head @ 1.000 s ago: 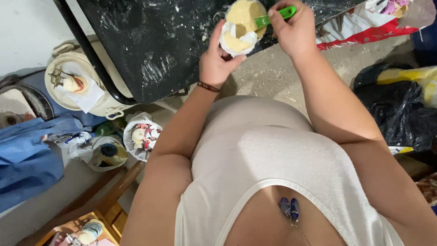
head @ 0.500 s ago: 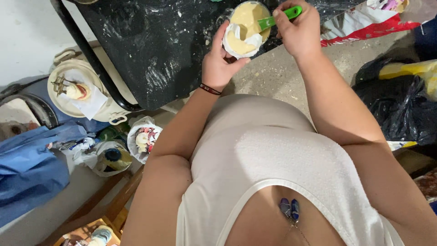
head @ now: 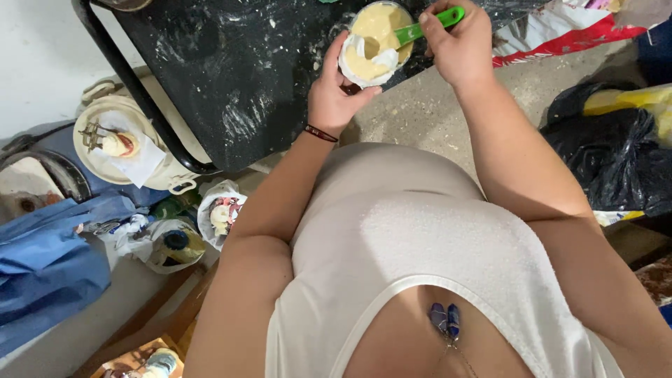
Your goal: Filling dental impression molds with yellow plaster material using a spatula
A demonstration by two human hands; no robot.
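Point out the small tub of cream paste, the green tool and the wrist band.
tub of cream paste [head: 369, 43], head view, on the paste surface.
green tool [head: 420, 28], head view, on its handle between tub and right hand.
wrist band [head: 321, 133], head view, on the left wrist.

Bare tabletop [head: 231, 63] left of cup [head: 374, 42]

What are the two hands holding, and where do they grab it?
The left hand grips a small tub of pale yellow paste around its near side and rim. The right hand pinches a green tool by its handle end, its other end resting in the paste.
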